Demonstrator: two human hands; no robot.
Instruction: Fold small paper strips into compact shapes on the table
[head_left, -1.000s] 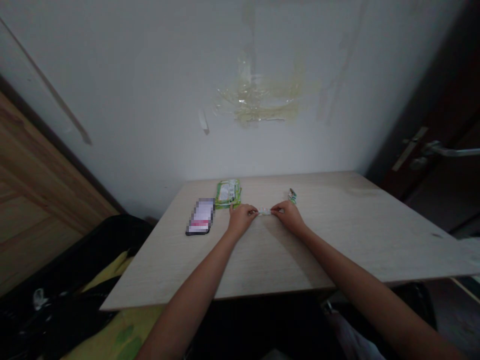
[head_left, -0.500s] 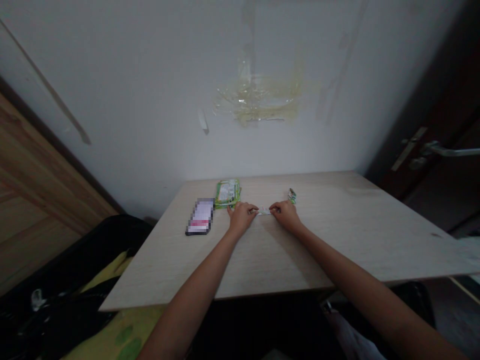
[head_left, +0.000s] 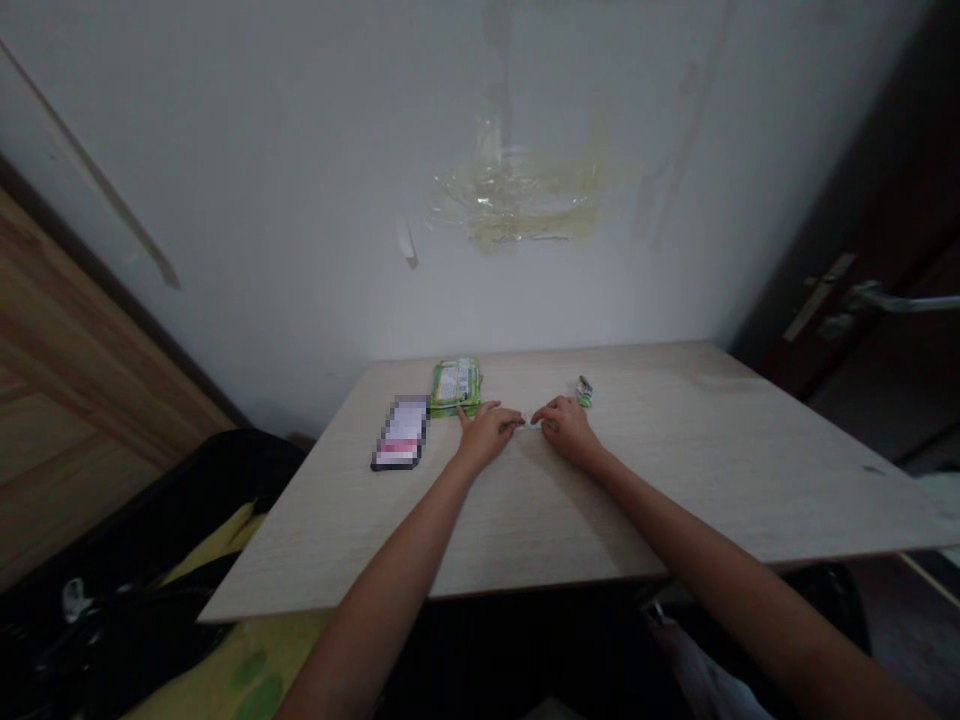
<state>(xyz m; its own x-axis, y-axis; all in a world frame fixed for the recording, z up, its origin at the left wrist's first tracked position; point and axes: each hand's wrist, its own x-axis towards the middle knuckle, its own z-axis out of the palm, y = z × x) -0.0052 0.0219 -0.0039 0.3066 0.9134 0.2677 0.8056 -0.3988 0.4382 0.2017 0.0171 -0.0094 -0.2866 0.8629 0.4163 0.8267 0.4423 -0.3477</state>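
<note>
A small, thin whitish strip [head_left: 530, 427] shows between my two hands, low over the table; its kind is too small to make out. My left hand [head_left: 489, 434] pinches its left end, thumb and fingers closed. From the other side, my right hand [head_left: 571, 430] grips the right end with bent fingers. Just behind my left hand lie green printed packets [head_left: 456, 384], stacked flat. A small crumpled green-and-white wrapper [head_left: 584, 391] rests right behind my right hand.
A phone with a blurred screen [head_left: 402, 433] lies left of my left hand on the pale wooden table [head_left: 675, 450]. The wall [head_left: 300, 200] with peeling tape [head_left: 525, 205] rises behind the table's back edge. A dark door with a handle [head_left: 892, 300] stands at right.
My fingertips have come slightly closer together, and less of the whitish strip shows between them. The packets, phone and wrapper have stayed in place.
</note>
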